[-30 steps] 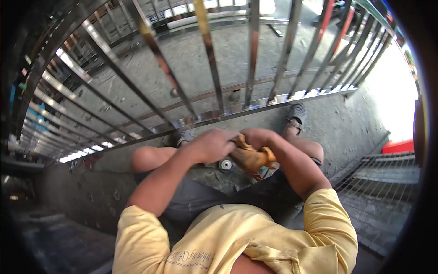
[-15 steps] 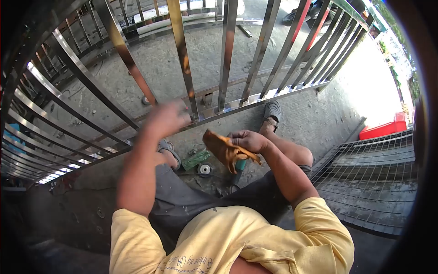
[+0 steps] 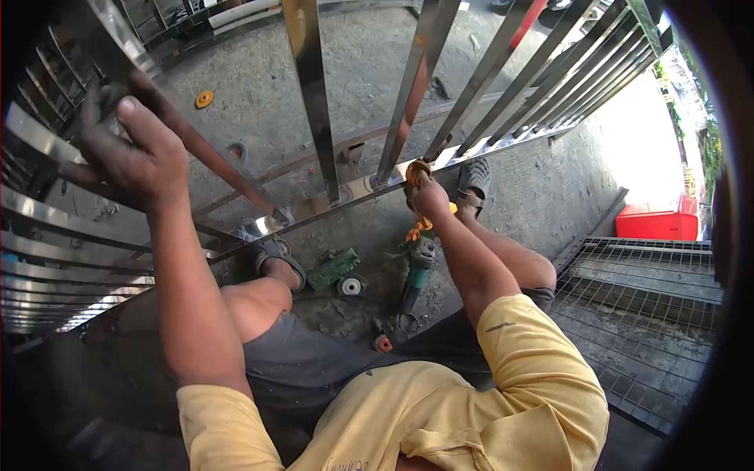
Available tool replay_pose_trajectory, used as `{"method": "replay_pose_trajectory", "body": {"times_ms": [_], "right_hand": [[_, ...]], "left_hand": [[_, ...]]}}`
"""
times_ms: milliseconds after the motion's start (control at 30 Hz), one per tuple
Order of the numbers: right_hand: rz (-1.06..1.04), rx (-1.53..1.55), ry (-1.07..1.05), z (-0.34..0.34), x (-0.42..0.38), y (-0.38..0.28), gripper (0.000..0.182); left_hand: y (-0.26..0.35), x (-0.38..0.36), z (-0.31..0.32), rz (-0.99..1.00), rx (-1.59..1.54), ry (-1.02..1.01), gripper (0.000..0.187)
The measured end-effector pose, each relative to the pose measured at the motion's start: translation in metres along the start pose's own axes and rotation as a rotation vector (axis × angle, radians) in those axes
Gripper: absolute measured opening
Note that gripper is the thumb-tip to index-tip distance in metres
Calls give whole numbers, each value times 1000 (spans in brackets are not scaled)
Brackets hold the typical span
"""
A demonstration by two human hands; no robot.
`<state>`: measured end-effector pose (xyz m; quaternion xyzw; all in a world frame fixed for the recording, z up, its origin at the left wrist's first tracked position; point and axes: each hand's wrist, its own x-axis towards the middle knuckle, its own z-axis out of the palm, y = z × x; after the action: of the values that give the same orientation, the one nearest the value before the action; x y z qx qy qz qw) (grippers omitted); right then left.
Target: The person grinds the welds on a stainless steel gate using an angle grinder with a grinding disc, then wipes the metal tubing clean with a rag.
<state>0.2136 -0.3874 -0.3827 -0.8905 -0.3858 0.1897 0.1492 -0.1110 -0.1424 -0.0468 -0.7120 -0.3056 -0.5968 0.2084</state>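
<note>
My left hand (image 3: 149, 161) is raised at the left beside the upright metal bars, its thumb and fingers apart with nothing in them. It overlaps the shiny bars of the railing (image 3: 310, 78) in this view. Down at the railing's bottom rail, my right hand (image 3: 430, 198) is closed on an orange-brown rag (image 3: 420, 228), which hangs below the fingers and also shows above them against the rail. Under that hand, between my legs, a green-bodied angle grinder (image 3: 416, 275) lies on the ground.
Near my left foot are a green crumpled packet (image 3: 333, 268) and a white-faced disc (image 3: 350, 286). A small reddish disc (image 3: 383, 343) lies closer to me. Beyond the bars there is an orange disc (image 3: 204, 99). To the right stand a red box (image 3: 658, 218) and a wire mesh panel (image 3: 628, 314).
My left hand has swung from the bottom rail out to the left and opened. The right hand has carried the rag forward to the rail, uncovering the grinder.
</note>
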Motion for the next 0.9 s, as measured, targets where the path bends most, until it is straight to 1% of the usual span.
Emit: {"method": "replay_pose_trajectory", "body": {"times_ms": [33, 67, 100, 133, 167, 200, 267, 367, 400, 433, 467, 500, 567, 667, 700, 767, 833, 867, 900], "right_hand": [[-41, 70, 39, 19, 0, -2, 37], [-78, 137, 78, 39, -4, -4, 37], [-110, 200, 116, 54, -15, -6, 36], [-54, 202, 53, 60, -26, -24, 36], [-5, 201, -3, 51, -33, -42, 36], [-12, 105, -4, 39, -37, -45, 44], [-11, -84, -59, 8, -29, -33, 42], [8, -192, -90, -20, -6, 2, 36], [39, -128, -46, -4, -4, 3, 31], [66, -65, -1, 12, -2, -2, 29], [34, -26, 20, 16, -14, -18, 22], [-23, 6, 28, 22, -25, -32, 23], [-49, -5, 52, 27, -30, -43, 23], [52, -80, 7, 6, -15, -26, 24], [138, -86, 29, -3, -6, -20, 24], [56, -81, 126, 5, 2, -12, 24], [21, -26, 32, 19, -5, -17, 21], [-125, 17, 31, 28, -17, -20, 19], [-111, -17, -49, 22, -28, -35, 18]], "left_hand": [[12, 1, 5, -27, -193, 32, 41], [27, -2, 11, -46, -276, -25, 53], [39, -10, 20, -203, -383, -74, 67], [41, -8, 24, -148, -257, -81, 71], [42, -5, 27, -93, -131, -76, 76], [40, -5, 26, -139, -180, -89, 78], [37, -10, 25, -311, -360, -115, 82], [36, -5, 24, -103, -157, -138, 81], [34, -9, 27, -165, -234, -113, 81], [35, -9, 27, -158, -207, -105, 81], [36, -6, 27, -145, -184, -93, 81], [38, -4, 28, -128, -165, -81, 81], [38, -6, 29, -136, -113, -74, 84], [35, -9, 31, -122, -56, -85, 87], [34, -10, 32, -118, -32, -85, 87], [34, -13, 31, -137, 1, -89, 87], [35, -12, 31, -173, 12, -102, 87], [34, -11, 31, -142, 29, -92, 87], [33, -11, 31, -109, 47, -83, 87]]}}
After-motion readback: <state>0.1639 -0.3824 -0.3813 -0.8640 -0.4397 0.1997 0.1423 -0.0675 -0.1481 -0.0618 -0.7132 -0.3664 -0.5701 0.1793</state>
